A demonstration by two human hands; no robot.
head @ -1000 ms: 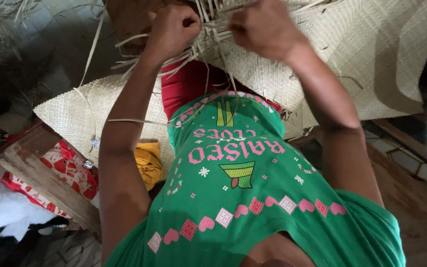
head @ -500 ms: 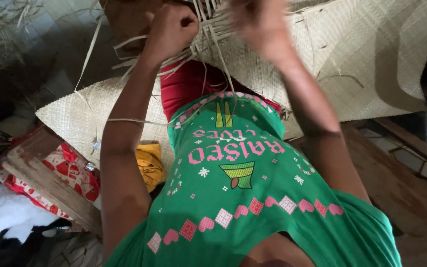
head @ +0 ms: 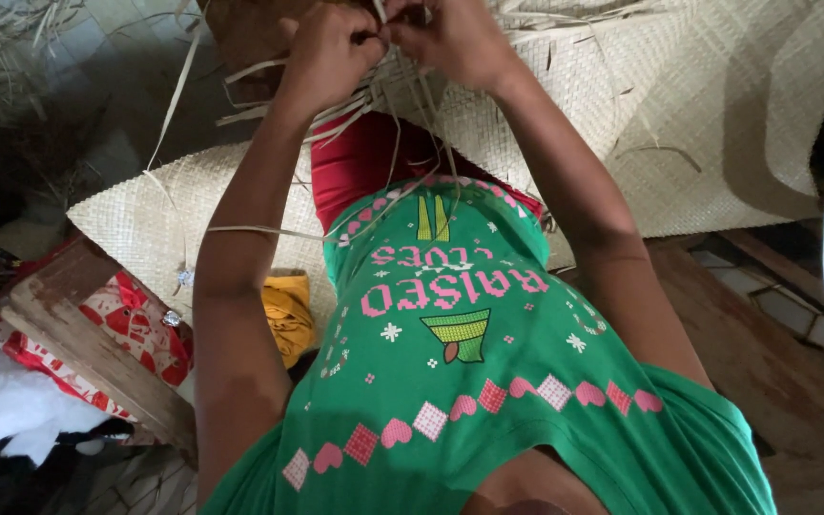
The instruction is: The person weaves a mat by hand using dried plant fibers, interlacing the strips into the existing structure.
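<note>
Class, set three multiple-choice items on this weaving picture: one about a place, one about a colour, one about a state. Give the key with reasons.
1. Where does the yellow cloth lie?
A. On the woven mat's edge, beside the left arm
B. On top of the white cable
C. Over the right hand

2. What colour is the person's shirt?
A. Blue
B. Green
C. Black

3. How are the two hands set?
A. Flat and apart on the floor
B. Close together, fingers closed on straw strips
C. One hidden behind the back

Key: 1 A, the cloth sits on the woven mat next to the left forearm. 2 B, the shirt is green with pink patterns. 3 B, the left hand and right hand meet, pinching straw strips.
</note>
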